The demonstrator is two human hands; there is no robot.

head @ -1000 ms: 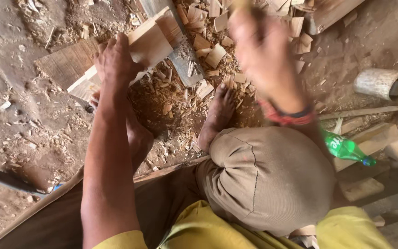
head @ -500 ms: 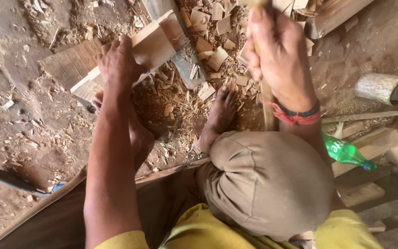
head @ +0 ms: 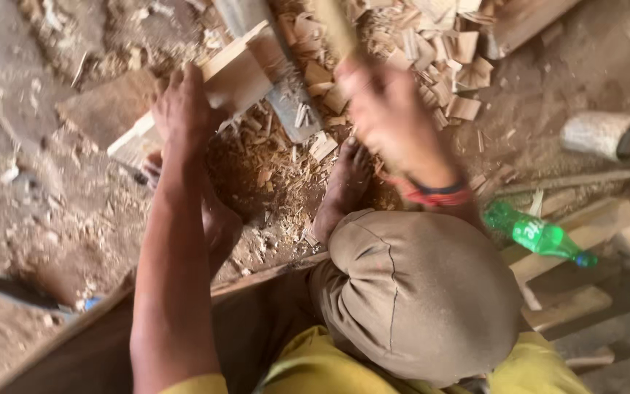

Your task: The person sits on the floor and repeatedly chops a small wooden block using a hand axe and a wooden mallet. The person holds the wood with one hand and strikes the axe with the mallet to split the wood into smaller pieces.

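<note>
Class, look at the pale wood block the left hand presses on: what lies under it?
Under the wood block show wood chips and dirt. The left hand and the block itself hide whatever supports its middle.

Your left hand (head: 184,109) sits on the wood block (head: 235,73), fingers touching its near-left edge. Your right hand (head: 391,120) grips a tool handle (head: 337,25) running up past the fingertips. Between both hands: metal blade (head: 293,109) on a chip pile (head: 432,51). Your bare foot (head: 344,186) lies just below the right fingers. Bottle (head: 537,233) and cylinder (head: 607,135) lie well right of them.
</note>
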